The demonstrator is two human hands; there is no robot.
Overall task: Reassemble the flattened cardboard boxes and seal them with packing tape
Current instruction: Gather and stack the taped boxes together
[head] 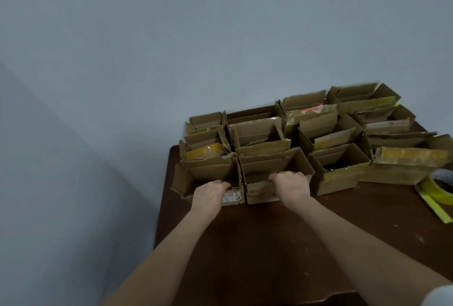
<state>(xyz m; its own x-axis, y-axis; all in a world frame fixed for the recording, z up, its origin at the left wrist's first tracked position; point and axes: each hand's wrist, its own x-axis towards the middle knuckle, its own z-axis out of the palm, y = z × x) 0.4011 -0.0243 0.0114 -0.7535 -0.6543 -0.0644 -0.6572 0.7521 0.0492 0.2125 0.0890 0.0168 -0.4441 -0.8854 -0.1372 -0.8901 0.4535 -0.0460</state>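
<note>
Pale blue-grey walls (171, 36) meet in a corner behind a dark brown wooden table (269, 244). On its far half stand rows of open-topped brown cardboard boxes (331, 134), packed side against side with flaps up, several carrying patches of yellowish tape. In the front row, the left hand (212, 193) grips the near wall of a small brown cardboard box with a white printed label (231, 196), fingers curled over its rim. The right hand (291, 183) grips the near rim of the neighbouring plain brown cardboard box (259, 191), fingers hooked inside. These two boxes touch. At the table's right edge lies a roll of yellow packing tape (435, 191) with a loose strip trailing toward the person, near the boxes and well apart from both hands.
</note>
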